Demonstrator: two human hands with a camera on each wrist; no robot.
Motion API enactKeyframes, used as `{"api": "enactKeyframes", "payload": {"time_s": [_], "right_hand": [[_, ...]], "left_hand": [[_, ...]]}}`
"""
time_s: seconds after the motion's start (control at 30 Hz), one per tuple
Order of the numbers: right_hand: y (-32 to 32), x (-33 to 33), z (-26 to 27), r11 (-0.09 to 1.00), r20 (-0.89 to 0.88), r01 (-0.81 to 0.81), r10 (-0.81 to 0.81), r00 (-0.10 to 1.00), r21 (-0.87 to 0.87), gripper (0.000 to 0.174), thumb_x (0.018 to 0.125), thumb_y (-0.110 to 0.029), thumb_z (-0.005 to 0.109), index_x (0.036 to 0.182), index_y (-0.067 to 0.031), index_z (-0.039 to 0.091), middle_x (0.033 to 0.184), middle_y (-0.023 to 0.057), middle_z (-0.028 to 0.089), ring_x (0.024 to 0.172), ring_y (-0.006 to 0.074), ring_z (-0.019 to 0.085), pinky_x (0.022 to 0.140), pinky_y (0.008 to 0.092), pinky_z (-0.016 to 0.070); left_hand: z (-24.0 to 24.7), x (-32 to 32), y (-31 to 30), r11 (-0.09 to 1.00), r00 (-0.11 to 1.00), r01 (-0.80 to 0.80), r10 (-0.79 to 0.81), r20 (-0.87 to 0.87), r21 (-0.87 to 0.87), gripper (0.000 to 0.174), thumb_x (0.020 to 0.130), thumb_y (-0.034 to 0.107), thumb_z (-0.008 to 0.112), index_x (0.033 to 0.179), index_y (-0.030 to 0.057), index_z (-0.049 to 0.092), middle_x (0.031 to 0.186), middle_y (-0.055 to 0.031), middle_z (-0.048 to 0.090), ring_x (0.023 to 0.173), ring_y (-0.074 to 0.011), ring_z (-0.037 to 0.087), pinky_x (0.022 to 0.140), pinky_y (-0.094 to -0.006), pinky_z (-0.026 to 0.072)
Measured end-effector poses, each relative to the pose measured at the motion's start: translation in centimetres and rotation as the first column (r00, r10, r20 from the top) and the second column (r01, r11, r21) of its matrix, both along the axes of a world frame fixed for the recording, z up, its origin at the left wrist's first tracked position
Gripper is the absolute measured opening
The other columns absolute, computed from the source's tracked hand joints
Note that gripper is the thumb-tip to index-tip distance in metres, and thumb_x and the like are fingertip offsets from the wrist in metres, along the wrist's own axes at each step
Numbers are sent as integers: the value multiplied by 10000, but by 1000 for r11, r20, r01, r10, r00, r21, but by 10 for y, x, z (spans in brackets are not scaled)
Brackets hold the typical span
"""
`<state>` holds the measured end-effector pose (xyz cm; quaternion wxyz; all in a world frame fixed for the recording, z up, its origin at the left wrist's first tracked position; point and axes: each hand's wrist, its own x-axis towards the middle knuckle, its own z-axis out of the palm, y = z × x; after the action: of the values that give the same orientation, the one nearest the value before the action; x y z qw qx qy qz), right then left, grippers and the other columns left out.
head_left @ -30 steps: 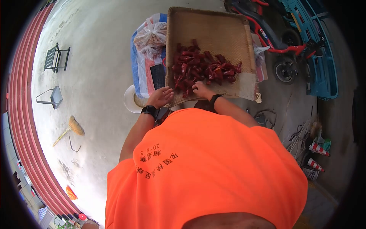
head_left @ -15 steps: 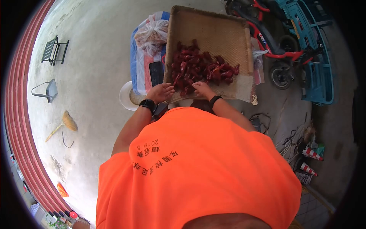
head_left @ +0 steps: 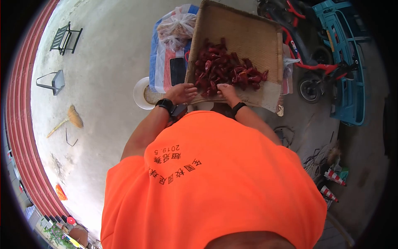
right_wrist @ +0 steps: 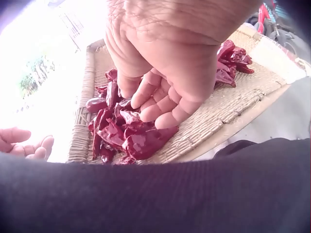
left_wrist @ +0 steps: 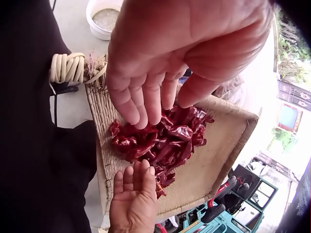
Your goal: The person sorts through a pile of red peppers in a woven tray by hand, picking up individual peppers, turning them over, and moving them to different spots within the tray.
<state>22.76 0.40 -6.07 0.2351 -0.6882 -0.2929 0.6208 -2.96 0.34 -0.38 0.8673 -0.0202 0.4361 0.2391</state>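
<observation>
A heap of dried red chili peppers (head_left: 226, 66) lies on the near half of a woven tray (head_left: 248, 33). My left hand (head_left: 182, 93) is over the tray's near left corner, fingers extended and thumb apart, with nothing in its grasp. In the left wrist view its fingertips overlap the pile. At the near edge of the heap is my right hand (head_left: 228, 93), its fingers loosely bent. The right wrist view shows that hand's fingertips close over the peppers (right_wrist: 116, 131), holding none. Both palms face inward.
Left of the tray, a phone (head_left: 178, 70) and a plastic bag (head_left: 176, 31) lie on a striped cloth (head_left: 159, 68). A white bucket (head_left: 141, 93) stands below. A red and black vehicle (head_left: 311, 66) is to the right; a broom (head_left: 74, 117) lies on the floor.
The head view has shifted, so the scene sits slightly higher and to the right. My right hand has drawn back a little toward the tray's near edge. The chili heap looks unchanged.
</observation>
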Motion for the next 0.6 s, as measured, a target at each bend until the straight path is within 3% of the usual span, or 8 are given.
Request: {"api": "enactKeyframes", "payload": {"time_s": [0.1, 0.3, 0.4, 0.5, 0.6], "right_hand": [[1, -1, 8, 990, 16, -119, 120, 993, -73, 265, 817, -243, 540, 1030, -88, 570, 864, 18, 579, 660, 86, 525, 538, 232, 438], [4, -26, 19, 924, 8, -378, 379, 925, -50, 262, 828, -211, 518, 1052, -85, 564, 812, -6, 568, 634, 83, 503, 542, 223, 431], [5, -30, 3, 940, 16, -342, 341, 940, 12, 245, 827, -233, 528, 1004, -69, 568, 768, -14, 566, 608, 80, 496, 541, 218, 427], [5, -28, 17, 982, -23, -158, 161, 987, 104, 198, 815, -243, 560, 898, -64, 574, 738, -11, 564, 599, 74, 509, 534, 218, 432], [5, -30, 44, 999, -250, 48, -45, 967, 3, 162, 814, -249, 576, 821, -87, 571, 754, -19, 554, 628, 77, 529, 611, 231, 456]], "left_hand": [[3, 5, 5, 1000, 1000, 7, -6, -15, 9, 422, 889, 170, 406, 1268, 26, 288, 1281, -156, 356, 1125, -292, 407, 908, -356, 388], [1, 4, 7, 999, 999, 34, -34, 4, 6, 421, 883, 188, 445, 1252, 43, 306, 1245, -131, 383, 1068, -255, 447, 864, -338, 422], [1, 1, 5, 999, 999, 40, -40, 2, 4, 435, 880, 186, 452, 1258, 39, 296, 1260, -135, 369, 1082, -259, 439, 864, -333, 420], [1, 2, 6, 1000, 1000, 25, -25, 18, -11, 448, 874, 180, 463, 1259, 29, 289, 1279, -143, 346, 1104, -265, 423, 857, -324, 422], [-6, 5, 5, 997, 999, -4, 8, 51, -72, 446, 866, 161, 482, 1245, 18, 296, 1286, -159, 326, 1115, -266, 411, 836, -302, 433]]}}
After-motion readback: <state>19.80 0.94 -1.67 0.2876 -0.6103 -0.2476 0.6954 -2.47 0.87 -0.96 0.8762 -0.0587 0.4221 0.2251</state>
